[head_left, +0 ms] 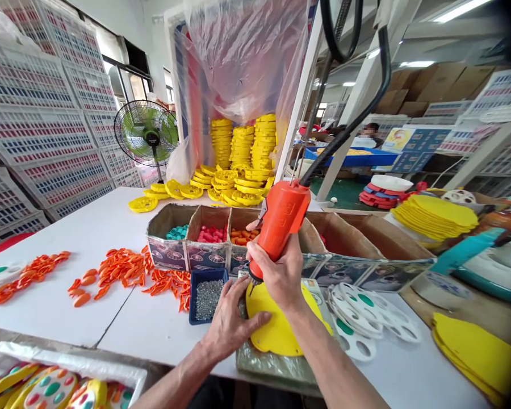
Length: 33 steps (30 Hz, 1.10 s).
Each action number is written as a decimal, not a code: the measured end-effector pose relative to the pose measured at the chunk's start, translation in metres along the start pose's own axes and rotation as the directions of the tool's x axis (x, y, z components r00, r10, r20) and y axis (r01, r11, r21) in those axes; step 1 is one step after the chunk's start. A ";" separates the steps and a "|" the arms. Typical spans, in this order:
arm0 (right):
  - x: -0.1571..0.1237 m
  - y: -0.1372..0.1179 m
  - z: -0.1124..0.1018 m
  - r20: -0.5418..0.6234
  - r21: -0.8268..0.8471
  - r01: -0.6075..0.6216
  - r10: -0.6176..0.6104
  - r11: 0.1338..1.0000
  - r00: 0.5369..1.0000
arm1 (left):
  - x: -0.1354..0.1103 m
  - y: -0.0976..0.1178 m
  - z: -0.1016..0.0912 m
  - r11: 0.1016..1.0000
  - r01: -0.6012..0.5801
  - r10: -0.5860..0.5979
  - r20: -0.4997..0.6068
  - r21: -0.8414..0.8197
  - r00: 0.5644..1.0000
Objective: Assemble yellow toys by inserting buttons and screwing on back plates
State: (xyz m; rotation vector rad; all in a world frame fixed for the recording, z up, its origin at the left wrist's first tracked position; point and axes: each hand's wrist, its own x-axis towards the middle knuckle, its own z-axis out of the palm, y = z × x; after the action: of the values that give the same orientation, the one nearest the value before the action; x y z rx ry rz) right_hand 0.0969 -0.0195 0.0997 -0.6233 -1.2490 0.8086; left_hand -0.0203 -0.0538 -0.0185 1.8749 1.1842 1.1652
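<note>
An orange-red electric screwdriver (281,218) is gripped in my right hand (283,278). Its tip points down at the upper left edge of a yellow palette-shaped plastic plate (281,324). My left hand (232,318) lies along the plate's left side, fingers stretched out and thumb spread across the yellow surface. The fingertips are close to the screwdriver tip; whether a screw sits there is too small to tell. Under the plate is a film-wrapped pad (272,363). Just left of my left hand stands a dark blue tray (190,301) of small metal screws.
Behind the plate runs a divided cardboard box (166,255) with coloured plastic pieces. Orange pieces (123,267) lie left; white perforated plates (357,312) lie right. Yellow shells (232,147) are stacked at the back. A white crate (138,380) sits front left. The screwdriver's black cable (353,125) hangs from above.
</note>
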 end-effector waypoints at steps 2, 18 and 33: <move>-0.001 0.002 0.000 0.015 0.019 0.004 -0.004 1.000 1.000 | 0.001 0.001 -0.001 1.000 0.008 -0.008 0.027 -0.003 1.000; 0.027 -0.031 -0.015 0.005 -0.043 0.022 -0.022 0.999 1.000 | -0.005 0.010 -0.003 0.999 0.032 -0.033 0.020 0.039 0.999; 0.068 -0.046 -0.081 -0.013 -0.582 0.119 -0.155 0.805 0.988 | -0.011 0.035 -0.008 0.923 -0.295 0.263 0.156 0.248 0.952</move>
State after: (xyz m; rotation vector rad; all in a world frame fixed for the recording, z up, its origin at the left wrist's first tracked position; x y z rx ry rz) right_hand 0.1921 0.0102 0.1568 -1.0269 -1.4754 0.2659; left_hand -0.0175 -0.0770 0.0103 2.3492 1.0753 1.0587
